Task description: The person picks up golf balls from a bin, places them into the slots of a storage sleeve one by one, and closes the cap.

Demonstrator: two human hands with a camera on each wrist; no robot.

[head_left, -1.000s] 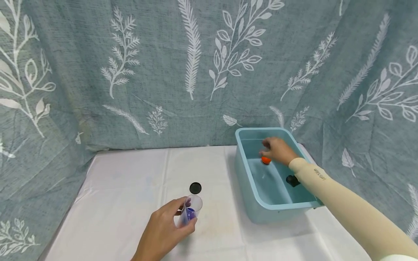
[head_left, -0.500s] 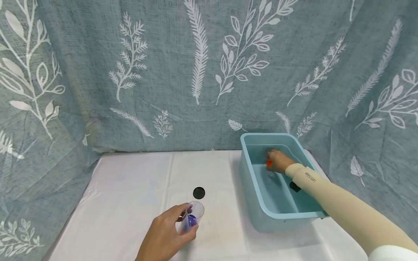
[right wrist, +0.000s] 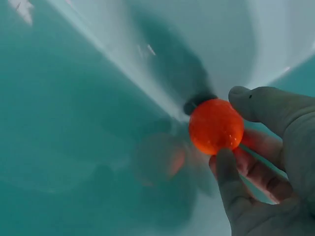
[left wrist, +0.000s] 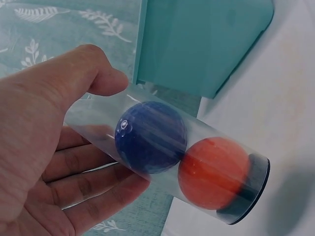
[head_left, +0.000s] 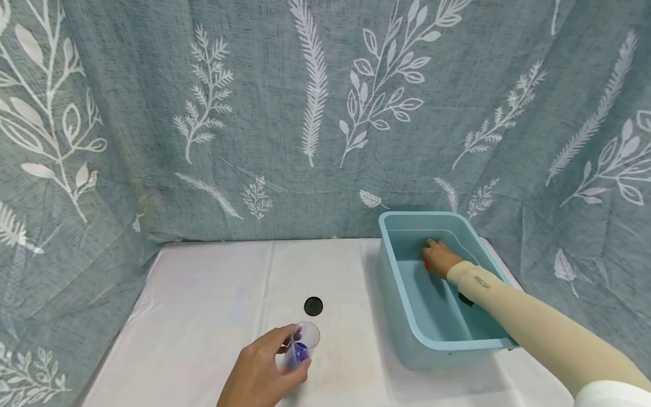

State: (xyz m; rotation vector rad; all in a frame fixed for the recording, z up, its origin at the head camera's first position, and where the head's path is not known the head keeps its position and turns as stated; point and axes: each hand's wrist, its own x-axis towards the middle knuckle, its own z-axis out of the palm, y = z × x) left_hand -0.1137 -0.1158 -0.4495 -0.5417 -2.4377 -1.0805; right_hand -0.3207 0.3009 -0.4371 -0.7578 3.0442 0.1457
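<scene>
One view, left wrist, clearly shows the tube's [left wrist: 194, 130] orange ball [left wrist: 213, 173].

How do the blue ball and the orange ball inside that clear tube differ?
Colour: the blue ball is dark, the orange ball brighter and reddish. Place: the orange ball sits by the tube's black cap, while the blue ball sits nearer the left hand. Shared: both are round and inside the clear tube.

At right, a snug beige arm sleeve [head_left: 544, 328] bears dark lettering [head_left: 482, 282] toward its far end and meets a white cuff [head_left: 610, 394] near; the left hand [head_left: 264, 364] is bare.
</scene>
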